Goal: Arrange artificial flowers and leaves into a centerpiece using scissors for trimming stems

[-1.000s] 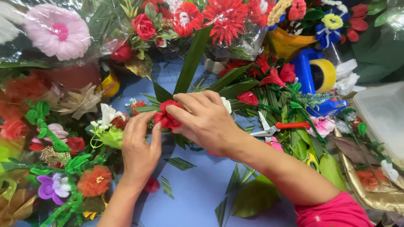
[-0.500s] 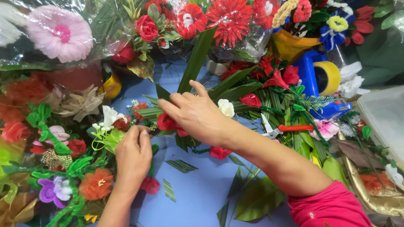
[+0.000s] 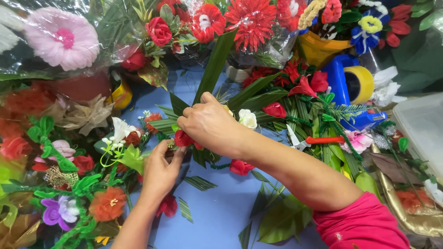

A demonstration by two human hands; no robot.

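The right hand [image 3: 210,124] has slid down and toward the left since half a second ago, and the left hand [image 3: 161,168] has climbed up to meet it, so both now crowd one red artificial flower [image 3: 183,138] just left of centre on the blue table [image 3: 221,212]. Right-hand fingers are curled tight over the bloom, pinching it from above; left-hand fingers are closed narrow just beneath, at seven o'clock from the flower, apparently gripping the stem, though the stem itself is hidden.

That flower looks feather-light and soft, cloth petals that crush easily, on what is likely a thin bendable wire. Best taken at the stem just under the head, not by the petals.

Fanning out from it toward twelve and two o'clock are long green leaves [image 3: 214,64], stiff and flat. At two o'clock sits a white bud [image 3: 248,118]; at five o'clock another red bloom [image 3: 241,167] lies loose. Further out at three o'clock, scissors with an orange handle [image 3: 318,139]; beyond them at one o'clock, a roll of yellow tape [image 3: 359,83] in a blue holder.

The table is smooth, littered with leaf scraps, and ringed by wrapped bouquets, with a large pink flower [image 3: 62,39] at ten o'clock.
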